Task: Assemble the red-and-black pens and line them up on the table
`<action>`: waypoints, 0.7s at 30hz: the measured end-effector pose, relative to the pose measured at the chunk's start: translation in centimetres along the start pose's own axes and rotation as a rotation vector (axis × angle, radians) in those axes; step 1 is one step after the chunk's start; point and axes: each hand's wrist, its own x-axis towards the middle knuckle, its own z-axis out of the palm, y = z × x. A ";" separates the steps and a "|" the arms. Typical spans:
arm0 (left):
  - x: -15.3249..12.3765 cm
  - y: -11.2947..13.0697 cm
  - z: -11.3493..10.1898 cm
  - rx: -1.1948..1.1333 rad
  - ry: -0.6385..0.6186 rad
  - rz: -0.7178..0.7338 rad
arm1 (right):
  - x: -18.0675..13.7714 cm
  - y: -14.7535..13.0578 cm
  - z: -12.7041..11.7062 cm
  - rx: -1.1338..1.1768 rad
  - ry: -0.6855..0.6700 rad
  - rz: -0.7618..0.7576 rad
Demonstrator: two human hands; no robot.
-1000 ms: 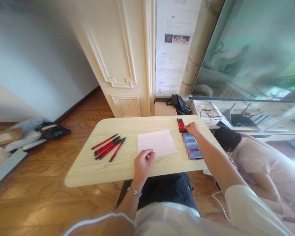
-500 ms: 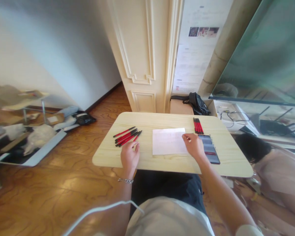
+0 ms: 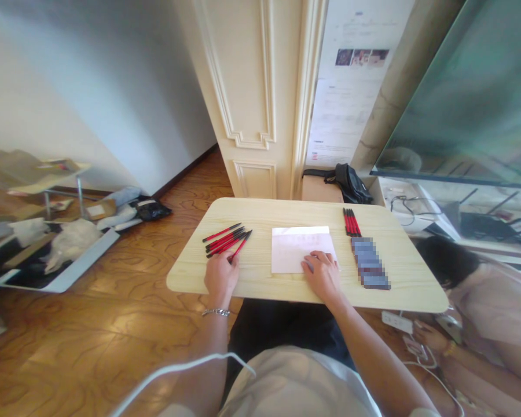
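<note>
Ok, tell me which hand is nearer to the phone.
Right. The right hand is over the paper, left of the phone; the left hand is farther away, at the loose pens.

Soft, bright light — glare on floor (image 3: 117, 324), wall (image 3: 156, 75) shadowed (edges stretched).

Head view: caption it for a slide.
Left hand at a loose cluster of red-and-black pens, right hand over a white sheet on a pale table.
</note>
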 end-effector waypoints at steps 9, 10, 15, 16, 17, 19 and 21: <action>-1.0 2.1 -0.3 -0.574 -0.049 -0.035 | 0.3 -0.7 -0.9 0.286 0.141 0.043; -1.5 3.2 -0.2 -0.709 -0.080 -0.018 | 0.3 -0.9 -1.1 0.375 0.146 0.057; -5.5 9.4 0.7 -1.057 -0.328 0.036 | 0.6 -2.1 -2.2 0.801 0.030 0.216; -6.3 10.5 0.9 -1.054 -0.371 0.052 | 0.6 -2.2 -2.3 0.850 0.021 0.242; -6.9 11.3 1.1 -1.047 -0.420 0.079 | 0.7 -2.2 -2.4 0.893 0.017 0.262; -7.8 12.5 1.2 -1.043 -0.475 0.120 | 0.8 -2.1 -2.4 0.968 0.006 0.295; -8.2 13.0 1.3 -1.021 -0.493 0.162 | 1.1 -1.7 -2.3 1.005 -0.015 0.324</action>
